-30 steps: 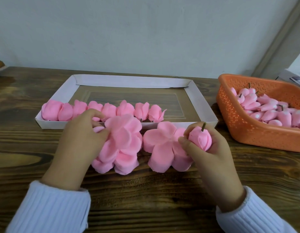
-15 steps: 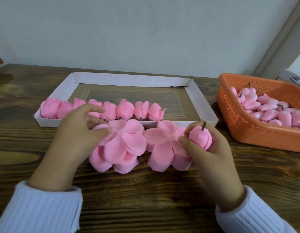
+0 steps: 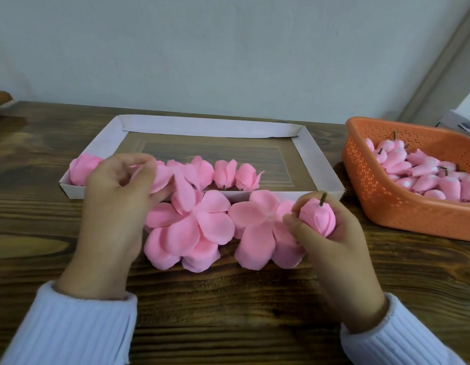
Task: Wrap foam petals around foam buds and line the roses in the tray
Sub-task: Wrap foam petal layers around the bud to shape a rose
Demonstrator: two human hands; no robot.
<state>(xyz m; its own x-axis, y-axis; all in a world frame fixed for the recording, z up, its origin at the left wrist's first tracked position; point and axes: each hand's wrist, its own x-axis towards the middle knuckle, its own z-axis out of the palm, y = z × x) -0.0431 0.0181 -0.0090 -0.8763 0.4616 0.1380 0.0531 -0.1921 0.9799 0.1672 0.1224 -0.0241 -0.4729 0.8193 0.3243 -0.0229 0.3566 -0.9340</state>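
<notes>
Left hand (image 3: 117, 204) pinching one petal sheet (image 3: 164, 177) above petal stack (image 3: 186, 233) by front edge of tray (image 3: 318, 164), evidently for wrapping. Right hand (image 3: 331, 233) clasping foam bud (image 3: 316, 216), stem up, ready. Roses (image 3: 224, 173) lining front wall.

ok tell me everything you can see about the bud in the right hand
The bud is a rounded lump of matte pink foam with overlapping folds. A short brownish stem stub sticks up from its top. The right hand grips it, thumb on its left, fingers curled beneath. It is held just in front of the tray's near right corner.
</notes>
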